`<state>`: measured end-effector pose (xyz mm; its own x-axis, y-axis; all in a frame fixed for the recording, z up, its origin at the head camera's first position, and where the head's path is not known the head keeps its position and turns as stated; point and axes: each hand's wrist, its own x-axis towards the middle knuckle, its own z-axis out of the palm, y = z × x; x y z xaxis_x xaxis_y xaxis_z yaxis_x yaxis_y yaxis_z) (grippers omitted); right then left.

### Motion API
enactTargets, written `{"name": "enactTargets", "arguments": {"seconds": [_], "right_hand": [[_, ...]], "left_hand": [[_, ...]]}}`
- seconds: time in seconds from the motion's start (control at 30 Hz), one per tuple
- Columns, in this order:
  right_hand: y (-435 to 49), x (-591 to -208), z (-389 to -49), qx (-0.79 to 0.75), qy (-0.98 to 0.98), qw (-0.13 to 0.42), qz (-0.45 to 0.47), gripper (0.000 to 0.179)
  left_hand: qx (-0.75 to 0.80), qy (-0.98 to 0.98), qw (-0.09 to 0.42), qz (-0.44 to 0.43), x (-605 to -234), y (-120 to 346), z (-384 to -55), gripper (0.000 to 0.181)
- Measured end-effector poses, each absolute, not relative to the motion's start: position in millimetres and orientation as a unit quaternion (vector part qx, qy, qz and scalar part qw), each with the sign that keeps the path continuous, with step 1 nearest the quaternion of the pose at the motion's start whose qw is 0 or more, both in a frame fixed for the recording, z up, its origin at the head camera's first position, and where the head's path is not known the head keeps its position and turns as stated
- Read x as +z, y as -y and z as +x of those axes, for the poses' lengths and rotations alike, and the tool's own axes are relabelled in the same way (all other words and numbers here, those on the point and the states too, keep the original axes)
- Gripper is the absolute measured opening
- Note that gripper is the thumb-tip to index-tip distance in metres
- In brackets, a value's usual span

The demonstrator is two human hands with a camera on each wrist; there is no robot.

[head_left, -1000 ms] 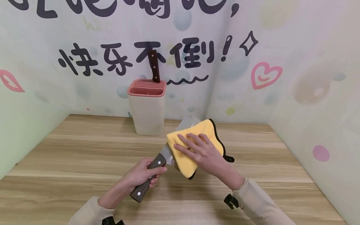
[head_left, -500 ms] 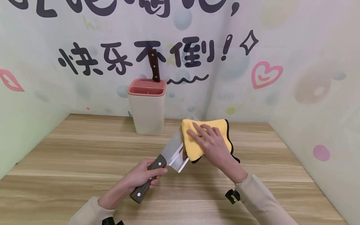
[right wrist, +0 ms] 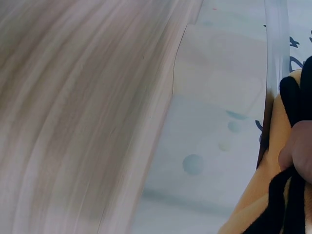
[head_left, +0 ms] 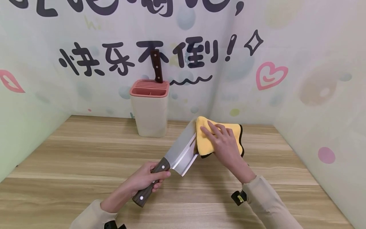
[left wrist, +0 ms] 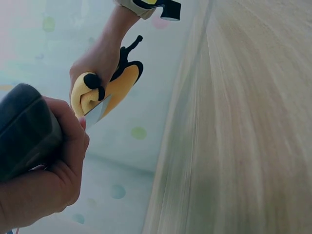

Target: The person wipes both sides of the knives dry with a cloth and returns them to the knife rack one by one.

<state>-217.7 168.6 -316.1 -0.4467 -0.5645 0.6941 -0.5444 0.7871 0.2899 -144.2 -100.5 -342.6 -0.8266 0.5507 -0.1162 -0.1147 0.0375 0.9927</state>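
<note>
My left hand grips the dark wooden handle of a cleaver, its broad blade slanting up and away to the right. A yellow cloth with black edging covers the blade's far end. My right hand holds this cloth with fingers spread over its top. In the left wrist view, the cloth folds round the blade edge beneath the right hand. Part of the right thumb shows against the cloth in the right wrist view. The blade tip is hidden under the cloth.
A white knife block with a pink slotted top stands at the back of the wooden table. A brown-handled knife is upright in it. Printed wall sheets enclose the back and sides.
My right hand has slid the cloth up and to the right along the blade, uncovering more metal near the handle. My left hand and the cleaver have stayed almost still.
</note>
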Motion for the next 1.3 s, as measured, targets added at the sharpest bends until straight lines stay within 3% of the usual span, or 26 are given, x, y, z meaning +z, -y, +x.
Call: {"name": "enactTargets", "arguments": {"seconds": [0.5, 0.77, 1.3], "right_hand": [[-166.1, -316.7, -214.7, -0.024, 0.834, 0.438, 0.335, 0.045], [-154.0, -318.6, -205.4, -0.03, 0.816, 0.443, 0.369, 0.049], [-131.1, -324.9, -182.7, -0.073, 0.794, 0.443, 0.41, 0.048]], "left_hand": [[0.679, -0.672, 0.254, 0.153, -340.4, 100.3, -146.1, 0.025], [0.674, -0.679, 0.245, 0.155, -338.3, 99.7, -146.5, 0.022], [0.688, -0.68, 0.231, 0.104, -336.7, 92.7, -149.2, 0.039]]}}
